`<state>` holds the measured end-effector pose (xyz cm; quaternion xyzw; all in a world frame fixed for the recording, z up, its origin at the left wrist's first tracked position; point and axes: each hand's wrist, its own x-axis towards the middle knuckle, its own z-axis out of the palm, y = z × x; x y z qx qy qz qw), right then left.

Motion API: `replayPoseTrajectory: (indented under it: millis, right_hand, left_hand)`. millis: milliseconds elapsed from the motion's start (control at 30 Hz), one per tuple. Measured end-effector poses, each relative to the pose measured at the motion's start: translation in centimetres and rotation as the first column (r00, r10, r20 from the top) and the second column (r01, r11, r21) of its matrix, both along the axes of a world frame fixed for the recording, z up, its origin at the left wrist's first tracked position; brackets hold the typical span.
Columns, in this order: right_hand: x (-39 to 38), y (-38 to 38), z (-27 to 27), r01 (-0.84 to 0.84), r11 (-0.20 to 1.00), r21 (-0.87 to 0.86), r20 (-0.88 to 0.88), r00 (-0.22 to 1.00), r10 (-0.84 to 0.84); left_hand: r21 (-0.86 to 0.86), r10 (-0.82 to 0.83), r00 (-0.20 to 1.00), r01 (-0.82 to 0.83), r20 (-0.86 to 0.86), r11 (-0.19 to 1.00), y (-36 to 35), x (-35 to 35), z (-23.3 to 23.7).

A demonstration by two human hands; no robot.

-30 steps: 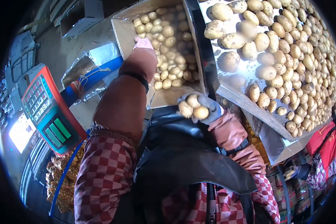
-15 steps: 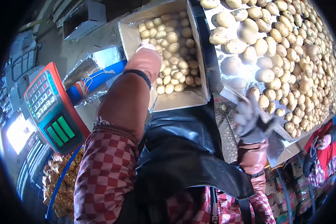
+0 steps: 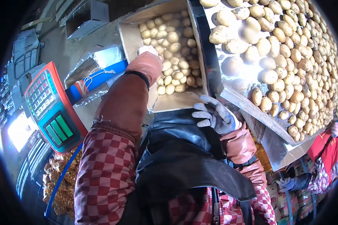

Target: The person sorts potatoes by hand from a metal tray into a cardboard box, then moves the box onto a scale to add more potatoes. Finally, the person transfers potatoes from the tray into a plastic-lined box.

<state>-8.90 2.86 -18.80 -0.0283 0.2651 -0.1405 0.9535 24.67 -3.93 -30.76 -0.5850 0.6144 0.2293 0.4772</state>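
An open cardboard box stands in front of me, partly filled with potatoes. My left hand, in a pale glove, is at the left side of this box; the sleeve and wrist hide its fingers, so its grip does not show. My right hand, in a grey glove, is beside the box's near right corner. Its fingers are spread, pointing left, and nothing is in them. To the right, a sorting table with a raised edge bears many loose potatoes.
A scale display on a blue post stands at left. Behind it are a plastic-lined box and another carton. A netted sack is low at left. Another person's red garment shows at far right.
My right hand has moved left from the table's near edge towards the box and its fingers are now spread. My left hand has stayed put. The other person at right has shifted.
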Motion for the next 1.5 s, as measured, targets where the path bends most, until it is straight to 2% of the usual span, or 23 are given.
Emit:
replayPoseTrajectory:
  millis: [67, 200, 300, 333, 400, 467, 533, 567, 667, 733, 767, 800, 867, 900, 933, 967, 1000, 1067, 1100, 1200, 1300, 1400, 1500]
  right_hand:
    - [0.4, 0.0, -1.2, -0.027, 1.000, 0.010, -0.013, 1.000, 0.027]
    - [1.2, 0.3, -2.7, -0.035, 0.997, 0.064, -0.089, 0.995, 0.041]
    - [2.6, 0.4, -3.8, -0.070, 0.991, 0.117, -0.139, 0.987, 0.086]
    - [3.3, 0.7, -4.3, -0.076, 0.990, 0.118, -0.131, 0.987, 0.091]
    - [4.7, 1.8, -5.6, 0.123, 0.974, 0.191, -0.182, 0.979, -0.088]
    - [6.1, 1.4, -6.4, 0.192, 0.944, 0.269, 0.018, 0.979, -0.204]
    - [5.8, 1.5, -10.1, 0.190, 0.908, 0.374, 0.068, 0.970, -0.232]
    - [5.7, 1.0, -8.7, 0.187, 0.898, 0.398, 0.146, 0.954, -0.263]
    - [4.2, 1.1, -7.2, 0.105, 0.942, 0.319, 0.081, 0.987, -0.138]
    - [3.1, 1.0, -6.8, 0.066, 0.952, 0.300, 0.005, 0.997, -0.071]
    - [2.6, 1.2, -7.1, 0.080, 0.938, 0.336, 0.016, 0.996, -0.091]
    - [2.1, 1.4, -7.4, 0.094, 0.922, 0.376, 0.025, 0.993, -0.112]
    - [1.4, 0.9, -7.3, 0.102, 0.903, 0.417, 0.049, 0.990, -0.134]
    - [1.1, 0.7, -7.0, 0.120, 0.921, 0.370, 0.033, 0.989, -0.142]
    - [0.9, 0.7, -6.7, 0.138, 0.935, 0.325, 0.021, 0.988, -0.153]
    - [0.7, 0.7, -6.7, 0.153, 0.936, 0.316, -0.011, 0.987, -0.158]
    - [0.6, 0.9, -6.8, 0.162, 0.935, 0.314, -0.009, 0.986, -0.167]
    - [0.9, 0.8, -6.2, 0.194, 0.930, 0.312, 0.009, 0.978, -0.207]
    - [1.1, 0.7, -5.8, 0.168, 0.958, 0.232, -0.097, 0.984, -0.149]
    - [1.5, 1.3, -5.2, 0.212, 0.941, 0.264, -0.153, 0.972, -0.176]
    - [0.9, 2.1, -6.0, 0.217, 0.940, 0.263, -0.123, 0.974, -0.191]
    - [0.8, 2.3, -4.2, 0.235, 0.935, 0.266, -0.181, 0.965, -0.191]
    - [0.9, 2.6, -1.9, 0.182, 0.976, 0.118, -0.241, 0.959, -0.150]
  left_hand:
    - [-0.011, 0.182, 0.983, -0.182, -0.003, 0.983, -0.1, 0.2, -1.2]
    - [-0.262, 0.139, 0.962, -0.201, -0.234, 0.944, 3.5, 0.0, 4.6]
    - [-0.282, 0.445, 0.805, -0.565, -0.391, 0.775, 6.0, -0.2, 6.0]
    - [-0.138, 0.737, 0.448, -0.886, -0.507, 0.444, 6.9, -2.3, 7.8]
    - [0.040, 0.842, -0.018, -0.999, -0.540, 0.004, 9.1, -6.1, 10.0]
    - [-0.116, 0.386, 0.476, -0.735, -0.790, 0.668, 10.9, -8.0, 10.3]
    - [0.027, 0.559, 0.233, -0.908, -0.796, 0.418, 8.4, -8.7, 10.5]
    - [0.216, 0.732, -0.056, -0.968, -0.679, 0.126, 5.4, -8.6, 12.6]
    - [-0.009, 0.543, 0.297, -0.883, -0.785, 0.470, 5.3, -10.3, 4.5]
    - [-0.123, 0.262, 0.626, -0.502, -0.734, 0.856, 5.9, -12.0, -1.2]
    - [-0.109, 0.203, 0.621, -0.427, -0.758, 0.898, 5.1, -12.1, -1.7]
    - [-0.226, -0.071, 0.793, -0.086, -0.605, 0.970, 4.9, -11.3, -2.0]
    - [-0.325, -0.224, 0.765, 0.021, -0.604, 0.946, 4.9, -7.6, -1.4]
    - [-0.497, -0.237, 0.804, -0.083, -0.546, 0.864, 5.7, -6.3, 0.1]
    - [-0.261, 0.193, 0.808, -0.391, -0.557, 0.883, 4.7, -5.9, 2.8]
    - [-0.397, 0.348, 0.808, -0.550, -0.476, 0.734, 6.2, -5.0, 1.0]
    - [-0.399, 0.339, 0.811, -0.543, -0.476, 0.739, 7.5, -3.8, -1.2]
    - [-0.708, 0.299, 0.801, -0.598, -0.519, 0.376, 8.7, -2.1, -4.5]
    - [-0.700, 0.424, 0.756, -0.640, -0.498, 0.318, 7.0, -3.0, -3.0]
    - [-0.687, 0.264, 0.793, -0.608, -0.549, 0.398, 1.6, -4.6, 0.6]
    - [-0.589, -0.016, 0.867, -0.324, -0.497, 0.740, -3.0, -4.8, -1.3]
    - [-0.461, 0.024, 0.926, -0.210, -0.377, 0.862, -1.7, -4.1, 0.7]
    - [-0.530, 0.207, 0.894, -0.407, -0.397, 0.744, 4.4, -5.1, 0.5]
